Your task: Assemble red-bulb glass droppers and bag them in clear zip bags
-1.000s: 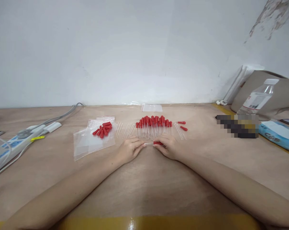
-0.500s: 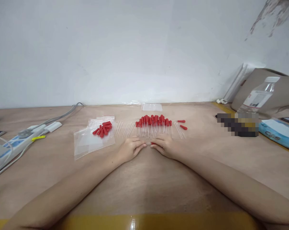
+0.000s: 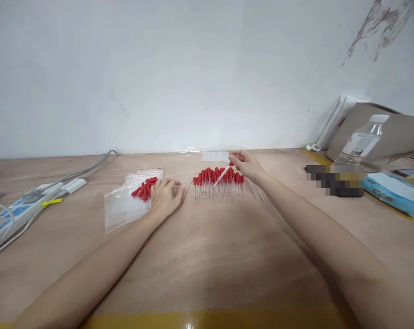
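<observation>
Between the fingertips of my right hand (image 3: 247, 163) is the red bulb of a glass dropper (image 3: 221, 175), its clear tube slanting down to the left. Below it lies a row of droppers (image 3: 218, 183) with red rubber bulbs pointing away from me. My left hand (image 3: 166, 196) is over the loose glass tubes (image 3: 185, 188), fingers bent and apart, with nothing visible in them. Just left of it, loose red rubber bulbs (image 3: 144, 190) lie on clear plastic bags (image 3: 119, 210), partly covered by that hand. More glass tubes (image 3: 255, 189) lie beside my right forearm.
A flat clear bag (image 3: 214, 156) lies by the wall. On the left is a power strip (image 3: 20, 208) with cables. To the right are a blurred dark object (image 3: 337, 180), a plastic bottle (image 3: 361, 141), a blue tissue pack (image 3: 394, 194) and a grey bag (image 3: 399, 135).
My hands have parted from the middle. My right hand has moved up over the dropper row with a dropper; my left hand has moved left to the loose tubes and bulbs.
</observation>
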A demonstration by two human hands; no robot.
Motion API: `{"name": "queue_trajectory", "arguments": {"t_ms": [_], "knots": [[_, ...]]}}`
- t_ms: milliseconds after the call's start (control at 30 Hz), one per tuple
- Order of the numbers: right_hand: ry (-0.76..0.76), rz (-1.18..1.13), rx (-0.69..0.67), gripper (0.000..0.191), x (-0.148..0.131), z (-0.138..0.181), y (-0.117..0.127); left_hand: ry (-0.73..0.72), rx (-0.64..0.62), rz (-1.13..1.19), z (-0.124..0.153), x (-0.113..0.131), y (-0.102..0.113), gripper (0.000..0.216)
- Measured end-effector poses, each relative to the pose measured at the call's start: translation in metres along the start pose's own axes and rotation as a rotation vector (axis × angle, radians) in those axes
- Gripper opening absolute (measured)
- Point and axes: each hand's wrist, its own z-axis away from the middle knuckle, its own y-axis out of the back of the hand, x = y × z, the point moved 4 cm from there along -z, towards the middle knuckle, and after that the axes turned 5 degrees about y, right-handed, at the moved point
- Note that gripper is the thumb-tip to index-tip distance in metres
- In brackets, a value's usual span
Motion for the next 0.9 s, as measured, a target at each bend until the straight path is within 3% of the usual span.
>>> {"name": "queue_trajectory", "arguments": {"t_ms": [133,233,367,467,567,733,900], "knots": [[0.037,0.344,-0.140,0.023,0.010,-0.030,-0.017,-0.033,-0.019,-0.030,0.002,0.002,-0.003,0.022],[0.087,0.565,-0.249,0.021,0.016,-0.034,-0.038,-0.040,-0.024,-0.032,0.003,0.003,-0.004,0.022],[0.068,0.729,-0.141,0.033,0.017,-0.027,-0.047,-0.032,-0.043,-0.027,0.003,0.002,-0.004,0.021],[0.073,0.755,-0.021,0.038,0.016,-0.021,-0.027,-0.022,-0.052,-0.035,0.003,0.001,-0.003,0.021],[0.049,0.806,0.035,0.025,0.023,-0.016,0.016,-0.018,-0.062,-0.039,0.003,0.002,-0.003,0.022],[-0.068,0.987,-0.109,0.021,0.056,0.000,0.083,-0.019,-0.119,-0.048,-0.006,0.007,-0.006,0.026],[-0.008,0.959,-0.147,0.026,0.083,0.016,0.095,-0.017,-0.180,-0.087,-0.022,0.018,-0.013,0.029]]}}
